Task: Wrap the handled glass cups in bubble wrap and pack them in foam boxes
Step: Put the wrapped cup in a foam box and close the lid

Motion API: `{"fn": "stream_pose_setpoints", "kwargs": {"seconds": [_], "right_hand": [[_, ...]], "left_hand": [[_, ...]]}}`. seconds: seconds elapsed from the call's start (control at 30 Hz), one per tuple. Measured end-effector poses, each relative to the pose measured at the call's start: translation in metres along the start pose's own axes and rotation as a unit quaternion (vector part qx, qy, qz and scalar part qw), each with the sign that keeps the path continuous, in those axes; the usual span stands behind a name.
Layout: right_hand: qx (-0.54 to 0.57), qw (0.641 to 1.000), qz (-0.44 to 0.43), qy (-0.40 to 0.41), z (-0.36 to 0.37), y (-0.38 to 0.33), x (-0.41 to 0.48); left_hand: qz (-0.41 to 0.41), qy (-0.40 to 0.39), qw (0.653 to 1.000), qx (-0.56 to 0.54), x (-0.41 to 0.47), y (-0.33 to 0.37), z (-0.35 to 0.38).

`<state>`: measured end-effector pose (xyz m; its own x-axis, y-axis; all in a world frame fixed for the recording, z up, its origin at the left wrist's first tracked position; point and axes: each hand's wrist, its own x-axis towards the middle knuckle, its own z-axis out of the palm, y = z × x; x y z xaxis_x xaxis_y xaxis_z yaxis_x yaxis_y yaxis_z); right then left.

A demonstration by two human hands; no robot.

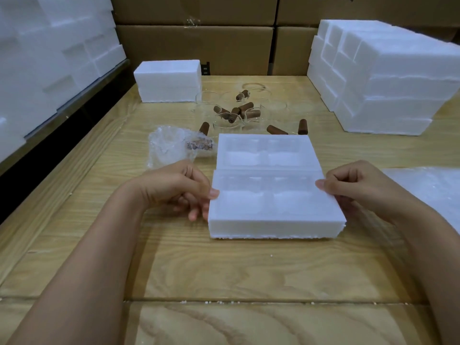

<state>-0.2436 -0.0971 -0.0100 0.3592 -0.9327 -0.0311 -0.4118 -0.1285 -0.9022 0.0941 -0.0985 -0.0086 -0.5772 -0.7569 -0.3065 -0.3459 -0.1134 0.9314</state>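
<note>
Pinching the near foam box half (pixel 273 215) by its side edges at mid-frame, the left hand (pixel 171 185) and right hand (pixel 361 185) should set it flat, pockets up, gently; a wrapped cup (pixel 171 145) lies upper left, bare cups (pixel 227 123) above.

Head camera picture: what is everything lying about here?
near white moulded foam tray: one, white, table centre, in both hands
far white moulded foam tray: one, white, just behind it
clear glass cups with brown wooden handles: several, count unclear, behind the trays
bubble-wrapped cup: one, clear wrap, left of far tray
closed foam box: one, white, back left
stacked foam boxes: many, white, back right
foam pieces: many, white, far left
cardboard cartons: several, brown, behind the table
bubble wrap sheets: count unclear, clear, right edge
wooden table: one, tan, under everything
left hand: one, grips near tray's left edge
right hand: one, pinches its right edge
</note>
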Motion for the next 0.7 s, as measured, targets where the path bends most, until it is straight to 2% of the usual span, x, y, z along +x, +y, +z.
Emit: {"fn": "stream_pose_setpoints", "kwargs": {"seconds": [0.07, 0.1, 0.13, 0.17, 0.2, 0.27, 0.3, 0.33, 0.37, 0.4, 0.5, 0.6, 0.7], "right_hand": [[-0.014, 1.0, 0.019, 0.001, 0.0, 0.001, 0.0], [-0.022, 0.999, 0.028, 0.0, 0.0, 0.0, 0.0], [-0.029, 0.999, 0.033, 0.003, 0.001, -0.001, -0.001], [-0.036, 0.999, 0.033, 0.016, 0.002, -0.003, -0.001], [-0.042, 0.998, 0.029, 0.043, 0.004, -0.004, 0.0], [-0.038, 0.991, 0.002, 0.13, 0.005, -0.005, 0.002], [-0.028, 0.984, -0.013, 0.177, 0.005, -0.004, 0.004], [-0.02, 0.976, -0.026, 0.217, 0.006, -0.003, 0.006], [-0.014, 0.968, -0.039, 0.246, 0.007, -0.002, 0.008], [-0.009, 0.964, -0.047, 0.261, 0.008, -0.001, 0.011], [0.0, 0.966, -0.058, 0.253, 0.013, 0.002, 0.015], [0.008, 0.972, -0.061, 0.225, 0.017, 0.001, 0.015], [0.023, 0.977, -0.063, 0.201, 0.018, -0.003, 0.013]], "left_hand": [[0.004, 0.007, 1.0, 0.017, -0.002, 0.001, 0.0], [0.028, 0.038, 0.999, 0.012, -0.001, 0.002, 0.001], [0.074, 0.105, 0.992, -0.003, 0.001, 0.001, 0.001], [0.137, 0.206, 0.969, -0.016, 0.002, 0.0, -0.001], [0.206, 0.326, 0.923, -0.016, 0.0, -0.002, -0.004], [0.284, 0.538, 0.793, 0.035, -0.005, -0.006, -0.017], [0.283, 0.604, 0.741, 0.077, -0.008, -0.009, -0.022], [0.265, 0.641, 0.712, 0.106, -0.009, -0.013, -0.027], [0.235, 0.657, 0.707, 0.114, -0.009, -0.017, -0.03], [0.196, 0.658, 0.719, 0.109, -0.008, -0.022, -0.032], [0.088, 0.59, 0.797, 0.098, 0.0, -0.032, -0.035], [0.097, 0.49, 0.862, 0.093, 0.003, -0.039, -0.04], [0.101, 0.465, 0.869, 0.131, 0.004, -0.044, -0.044]]}}
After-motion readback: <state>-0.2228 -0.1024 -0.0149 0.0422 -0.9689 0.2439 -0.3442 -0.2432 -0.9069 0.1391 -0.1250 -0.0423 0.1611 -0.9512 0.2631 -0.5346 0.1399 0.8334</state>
